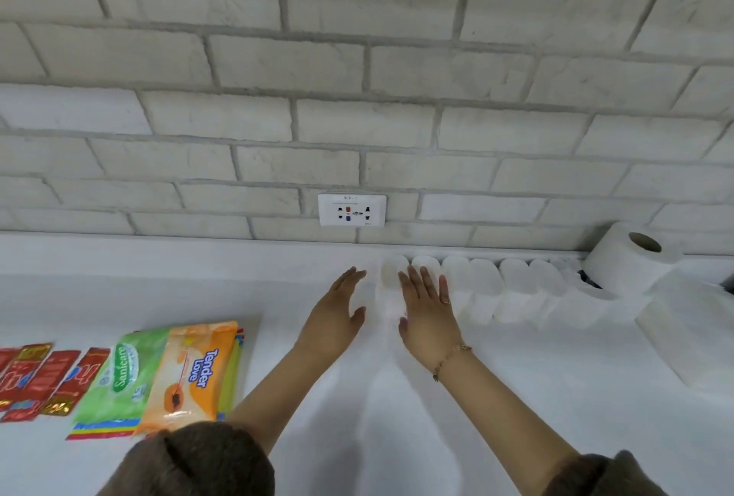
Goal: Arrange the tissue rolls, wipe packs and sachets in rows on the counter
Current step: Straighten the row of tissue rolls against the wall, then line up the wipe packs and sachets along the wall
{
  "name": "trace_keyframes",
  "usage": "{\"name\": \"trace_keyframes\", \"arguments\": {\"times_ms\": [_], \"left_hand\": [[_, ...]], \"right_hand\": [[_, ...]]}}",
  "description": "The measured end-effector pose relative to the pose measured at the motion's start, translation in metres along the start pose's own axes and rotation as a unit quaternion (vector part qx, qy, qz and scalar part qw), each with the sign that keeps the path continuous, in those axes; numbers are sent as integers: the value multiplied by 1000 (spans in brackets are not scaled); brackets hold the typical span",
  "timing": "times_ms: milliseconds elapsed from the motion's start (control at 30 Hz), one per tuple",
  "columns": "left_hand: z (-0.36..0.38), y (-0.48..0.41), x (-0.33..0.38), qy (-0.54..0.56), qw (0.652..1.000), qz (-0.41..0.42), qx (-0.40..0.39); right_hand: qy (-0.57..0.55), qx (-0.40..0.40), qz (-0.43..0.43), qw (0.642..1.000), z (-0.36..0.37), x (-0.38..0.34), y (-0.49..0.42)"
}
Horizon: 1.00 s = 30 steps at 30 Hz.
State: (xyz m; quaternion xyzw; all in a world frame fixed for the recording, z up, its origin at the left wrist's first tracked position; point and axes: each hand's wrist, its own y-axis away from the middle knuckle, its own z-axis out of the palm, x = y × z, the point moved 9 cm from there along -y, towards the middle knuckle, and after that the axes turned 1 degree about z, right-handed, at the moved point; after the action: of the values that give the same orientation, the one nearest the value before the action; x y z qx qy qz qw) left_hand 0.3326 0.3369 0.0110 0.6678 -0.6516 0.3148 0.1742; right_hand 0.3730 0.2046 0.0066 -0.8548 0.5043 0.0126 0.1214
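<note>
Sleeves: brown, at both forearms, nearest the camera.
Left hand: flat, fingers spread, holding nothing, just left of the end roll.
Right hand: flat, fingers extended, against that roll's right side.
Tissue rolls: row running right from the hands along the wall.
Wipe packs: well left of the left hand.
Sachets: red, further left.
Counter: white.

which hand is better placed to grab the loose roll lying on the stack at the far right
Right. The right hand is already on the row of rolls, nearer the loose roll. The left hand is farther off and would have to cross over.
</note>
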Motion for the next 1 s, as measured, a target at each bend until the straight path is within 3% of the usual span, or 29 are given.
{"name": "trace_keyframes", "arguments": {"times_ms": [100,467,800,1000], "left_hand": [[-37,53,-15,10,999,-24,43],[-139,196,-120,56,982,-135,122],[-194,220,-218,22,992,-107,60],[-188,218,-241,20,998,-60,0]], "right_hand": [[-44,26,-34,998,-13,-39,31],[-112,-46,-74,990,15,-188,92],[-134,-66,60,987,60,-300,81],[-55,-71,95,991,75,-342,72]]}}
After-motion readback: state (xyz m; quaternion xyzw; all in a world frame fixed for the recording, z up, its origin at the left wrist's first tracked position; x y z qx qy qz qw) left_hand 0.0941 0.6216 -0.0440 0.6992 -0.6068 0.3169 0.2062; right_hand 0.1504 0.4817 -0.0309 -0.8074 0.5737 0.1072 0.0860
